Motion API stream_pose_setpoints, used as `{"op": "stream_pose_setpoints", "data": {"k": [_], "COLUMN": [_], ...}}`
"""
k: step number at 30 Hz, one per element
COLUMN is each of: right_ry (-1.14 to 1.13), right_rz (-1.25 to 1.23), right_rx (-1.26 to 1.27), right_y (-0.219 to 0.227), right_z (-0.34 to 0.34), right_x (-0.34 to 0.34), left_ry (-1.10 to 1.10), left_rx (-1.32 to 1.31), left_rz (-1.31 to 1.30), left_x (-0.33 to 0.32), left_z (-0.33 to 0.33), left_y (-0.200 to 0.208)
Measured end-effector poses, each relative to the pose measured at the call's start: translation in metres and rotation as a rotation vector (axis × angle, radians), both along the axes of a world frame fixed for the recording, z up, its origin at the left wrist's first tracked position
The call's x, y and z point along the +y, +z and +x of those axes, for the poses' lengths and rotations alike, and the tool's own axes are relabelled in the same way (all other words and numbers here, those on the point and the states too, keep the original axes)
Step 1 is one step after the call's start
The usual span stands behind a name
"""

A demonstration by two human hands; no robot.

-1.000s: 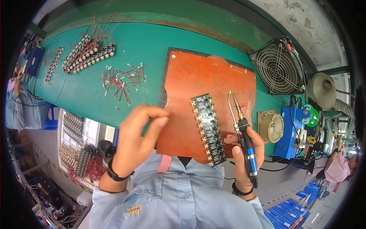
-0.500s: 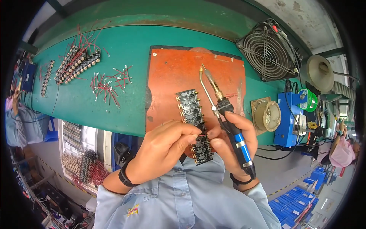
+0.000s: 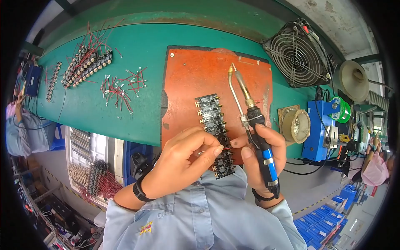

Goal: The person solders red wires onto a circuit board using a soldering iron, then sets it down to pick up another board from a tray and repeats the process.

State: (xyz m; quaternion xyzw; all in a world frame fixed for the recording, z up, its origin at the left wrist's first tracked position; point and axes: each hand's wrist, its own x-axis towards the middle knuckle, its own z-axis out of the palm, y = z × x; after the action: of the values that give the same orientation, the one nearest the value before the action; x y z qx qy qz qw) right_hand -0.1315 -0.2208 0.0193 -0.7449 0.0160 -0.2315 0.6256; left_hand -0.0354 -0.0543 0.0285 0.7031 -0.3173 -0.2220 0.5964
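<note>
My left hand [image 3: 183,160] is closed, thumb and forefinger pinching a thin red wire [image 3: 226,148] above a strip of black circuit boards [image 3: 213,119]. The strip lies lengthwise on an orange mat [image 3: 187,83], with gold-coloured parts along both long edges; its near end reaches past the mat toward my shirt. My right hand [image 3: 273,143] is wrapped round the blue-and-black handle of a soldering iron [image 3: 267,161]. A thin metal tube [image 3: 234,93] runs along the iron, and both tips point away from me over the mat. My right thumb and fingertips are near the wire's free end, apart from it.
Short red wires [image 3: 116,91] lie loose on the green table [image 3: 141,112], left of the mat. Beyond them sit finished-looking board strips [image 3: 89,68] with wires. At right stand a fan [image 3: 296,54], a round pot [image 3: 296,125], a blue machine [image 3: 315,133] and a green spool [image 3: 342,109].
My right hand has drawn slightly right with the soldering iron, its fingertips now apart from the wire. My left hand still pinches the wire over the boards.
</note>
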Motion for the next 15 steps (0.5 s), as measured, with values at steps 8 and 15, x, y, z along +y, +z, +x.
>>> {"op": "stream_pose_setpoints", "data": {"k": [8, 15], "right_ry": [0.072, 0.022], "right_rz": [0.009, 0.055], "right_rx": [-0.021, 0.047], "right_y": [0.0010, 0.0008], "right_z": [0.0005, 0.0000], "right_x": [-0.0002, 0.0030], "left_ry": [0.015, 0.000], "left_rx": [0.019, 0.042], "left_rz": [-0.012, -0.017], "left_x": [-0.0003, -0.0001], "left_z": [0.0009, 0.0001], "left_y": [-0.0008, 0.0006]}}
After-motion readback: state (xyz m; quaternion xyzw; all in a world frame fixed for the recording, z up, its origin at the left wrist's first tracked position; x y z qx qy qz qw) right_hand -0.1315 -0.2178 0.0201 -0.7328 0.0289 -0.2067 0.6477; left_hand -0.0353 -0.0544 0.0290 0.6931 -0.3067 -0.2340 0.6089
